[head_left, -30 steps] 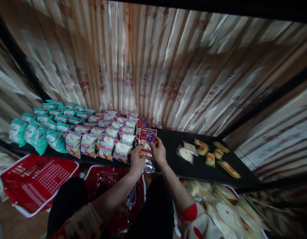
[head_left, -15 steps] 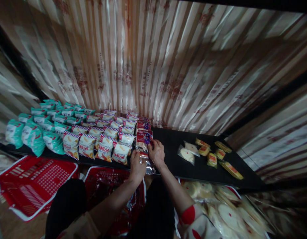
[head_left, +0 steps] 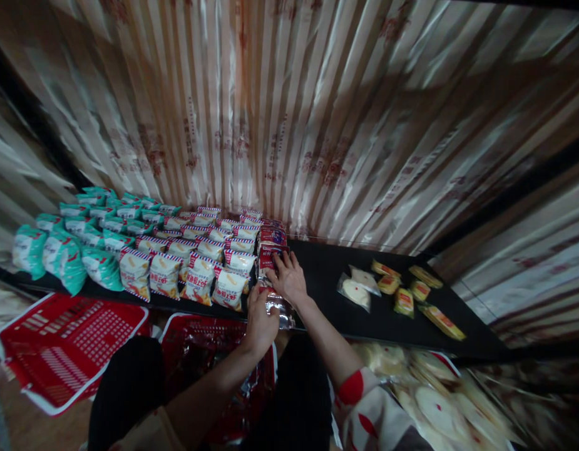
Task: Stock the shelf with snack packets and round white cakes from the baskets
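Note:
Red and purple snack packets [head_left: 272,237] stand in a row running back along the black shelf [head_left: 324,300]. My right hand [head_left: 290,280] lies over the front of that row, fingers spread and pressing on a packet. Lower and to the left, my left hand [head_left: 262,322] is closed at the left edge of the front packet [head_left: 282,310], whose shiny silver lower part shows between my hands. The left fingertips are partly hidden. Directly left of this row stand white snack bags [head_left: 230,288] with striped tops, in several rows.
Teal bags [head_left: 101,266] fill the shelf's left end. Flat clear packets [head_left: 356,293] and small yellow packs [head_left: 404,302] lie at right. Below are an emptier red basket [head_left: 73,344], a red basket of dark packets [head_left: 214,332], and bagged round white items [head_left: 434,407]. A striped curtain [head_left: 289,125] hangs behind.
My right hand has opened from its grip on the packet's right edge and moved up and left across the packet's front. My left hand stays at the left edge.

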A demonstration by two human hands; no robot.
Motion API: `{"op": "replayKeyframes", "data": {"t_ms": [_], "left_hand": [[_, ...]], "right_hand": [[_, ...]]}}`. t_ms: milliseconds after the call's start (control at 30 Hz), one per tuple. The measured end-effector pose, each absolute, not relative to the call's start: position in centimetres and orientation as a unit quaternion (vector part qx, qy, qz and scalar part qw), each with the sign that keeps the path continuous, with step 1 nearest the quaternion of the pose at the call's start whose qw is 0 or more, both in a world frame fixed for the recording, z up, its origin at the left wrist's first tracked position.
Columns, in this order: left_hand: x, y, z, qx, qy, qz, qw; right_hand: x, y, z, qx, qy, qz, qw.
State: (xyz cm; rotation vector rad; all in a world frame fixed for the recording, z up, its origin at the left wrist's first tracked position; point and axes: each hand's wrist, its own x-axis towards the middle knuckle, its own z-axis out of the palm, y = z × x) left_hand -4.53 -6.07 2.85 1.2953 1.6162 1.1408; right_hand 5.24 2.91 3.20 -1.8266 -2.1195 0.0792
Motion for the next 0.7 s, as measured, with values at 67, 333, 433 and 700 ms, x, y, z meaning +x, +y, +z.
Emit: {"op": "replayKeyframes", "data": {"t_ms": [67,333,433,700], "left_hand": [[-4.6,-6.0,2.7,0.513,0.633,0.439,0.378],[-5.0,-7.7,3.2,0.553,0.602,0.484,0.312],[-6.2,-10.1,2.1,0.576,0.546,0.550,0.260],[-15.4,-15.4,-7.1,0.589,0.709,0.207,0.328]], "right_hand": [[5.2,3.0,3.2,-0.649,-0.744,0.042,0.153],[4.9,3.1,2.7,-0.642,-0.736,0.037,0.212],[4.4,1.4,3.9,-0.568,-0.747,0.008,0.345],[-0.5,-11.4,1.6,-0.368,-0.794,0.248,0.416]]}}
